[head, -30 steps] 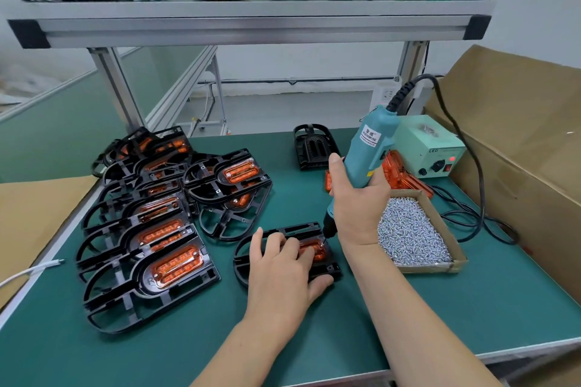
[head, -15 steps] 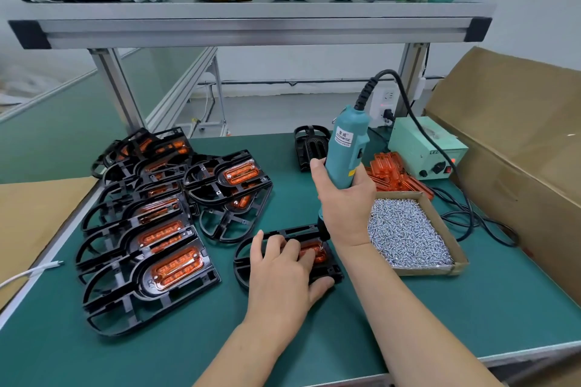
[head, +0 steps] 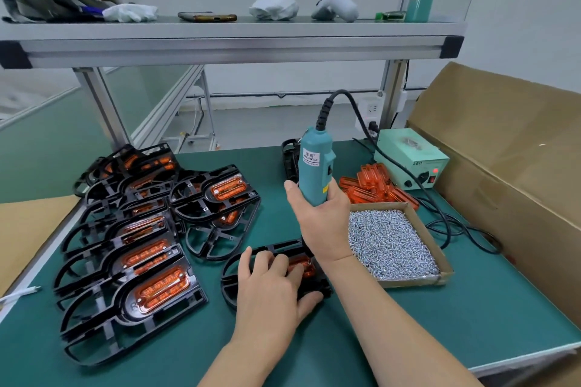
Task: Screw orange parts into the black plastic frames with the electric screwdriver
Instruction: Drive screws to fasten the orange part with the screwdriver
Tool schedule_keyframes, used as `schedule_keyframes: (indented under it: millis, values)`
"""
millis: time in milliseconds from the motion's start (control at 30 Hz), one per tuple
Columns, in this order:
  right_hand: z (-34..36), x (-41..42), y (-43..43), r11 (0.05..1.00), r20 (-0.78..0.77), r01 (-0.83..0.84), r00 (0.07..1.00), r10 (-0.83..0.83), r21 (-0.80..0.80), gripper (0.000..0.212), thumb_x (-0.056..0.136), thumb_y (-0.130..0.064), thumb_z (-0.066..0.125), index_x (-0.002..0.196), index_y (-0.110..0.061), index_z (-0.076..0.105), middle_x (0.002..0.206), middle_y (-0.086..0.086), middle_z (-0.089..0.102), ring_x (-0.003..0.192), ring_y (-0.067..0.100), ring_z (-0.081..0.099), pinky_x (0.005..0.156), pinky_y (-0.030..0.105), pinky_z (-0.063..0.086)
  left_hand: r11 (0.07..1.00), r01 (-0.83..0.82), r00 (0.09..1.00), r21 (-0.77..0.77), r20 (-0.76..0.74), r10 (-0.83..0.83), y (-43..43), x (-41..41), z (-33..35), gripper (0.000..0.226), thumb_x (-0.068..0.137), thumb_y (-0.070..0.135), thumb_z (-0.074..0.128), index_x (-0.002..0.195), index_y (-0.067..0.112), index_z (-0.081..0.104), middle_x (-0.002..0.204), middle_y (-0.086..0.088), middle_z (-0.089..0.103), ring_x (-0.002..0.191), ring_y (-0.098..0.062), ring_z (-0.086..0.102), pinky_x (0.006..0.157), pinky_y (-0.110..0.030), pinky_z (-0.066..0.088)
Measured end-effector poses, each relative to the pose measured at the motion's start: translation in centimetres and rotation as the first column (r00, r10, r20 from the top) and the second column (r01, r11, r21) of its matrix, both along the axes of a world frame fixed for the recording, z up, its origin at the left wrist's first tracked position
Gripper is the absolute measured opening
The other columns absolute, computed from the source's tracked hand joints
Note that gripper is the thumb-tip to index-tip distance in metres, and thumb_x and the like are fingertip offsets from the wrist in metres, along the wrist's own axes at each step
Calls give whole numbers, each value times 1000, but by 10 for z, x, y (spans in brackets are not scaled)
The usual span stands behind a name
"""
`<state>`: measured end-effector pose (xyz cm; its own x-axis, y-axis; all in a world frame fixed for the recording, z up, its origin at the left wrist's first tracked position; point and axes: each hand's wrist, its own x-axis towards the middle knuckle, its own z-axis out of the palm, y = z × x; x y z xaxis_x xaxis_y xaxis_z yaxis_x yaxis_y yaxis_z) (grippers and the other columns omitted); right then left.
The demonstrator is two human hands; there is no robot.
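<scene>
R hand (head: 320, 223) grips electric screwdriver (head: 314, 166) upright, bit down just ahead of L hand (head: 270, 283) fingertips. L hand lies flat, pressing black frame (head: 232, 280) and orange part (head: 303, 264) down. Risk: tilted bit may slip, scarring part or nicking fingers; weak hold-down lets frame rotate.

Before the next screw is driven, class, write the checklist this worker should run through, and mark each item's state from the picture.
1. Left hand presses the black frame down on the mat: ok.
2. Right hand grips the electric screwdriver, roughly upright: ok.
3. Orange part lies in the frame under the tool: ok.
4. Tool's tip seated on a screw head: cannot tell; the hands hide it.
5. Power unit with its red light lit: ok.
6. Screws within reach beside the right hand: ok.
</scene>
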<state>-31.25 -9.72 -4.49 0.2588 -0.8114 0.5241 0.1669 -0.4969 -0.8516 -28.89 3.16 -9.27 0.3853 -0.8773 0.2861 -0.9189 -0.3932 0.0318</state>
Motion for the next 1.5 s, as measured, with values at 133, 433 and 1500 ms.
schedule_keyframes:
  millis: [133, 433, 1500]
  values:
    - [1, -4, 0, 998, 57, -50, 997, 48, 35, 24, 78, -44, 75, 70, -32, 57, 58, -17, 52, 53, 3, 46, 53, 16, 40, 1000, 1, 1000, -11, 19, -1, -1, 0, 1, 44, 67, 68, 71, 88, 30, 78, 77, 7, 61, 86, -26, 61, 101, -57, 44]
    - [23, -17, 8, 980, 49, -196, 979, 197, -32, 21, 82, -37, 77, 75, -24, 62, 64, -14, 59, 58, 6, 52, 57, 22, 45, 1000, 6, 1000, 13, -18, -6, -4, 1, 2, 42, 65, 67, 74, 85, 31, 77, 76, 8, 61, 86, -26, 62, 101, -57, 44]
    - [15, -52, -91, 884, 209, 276, 905, -372, 377, 38, 70, -56, 78, 75, -24, 58, 72, 6, 68, 73, 33, 68, 73, 50, 59, 954, 274, 956, 118, -137, -258, -125, -45, 24, 14, 78, 11, 51, 70, 21, 47, 90, -1, 64, 87, -23, 55, 76, -32, 24]
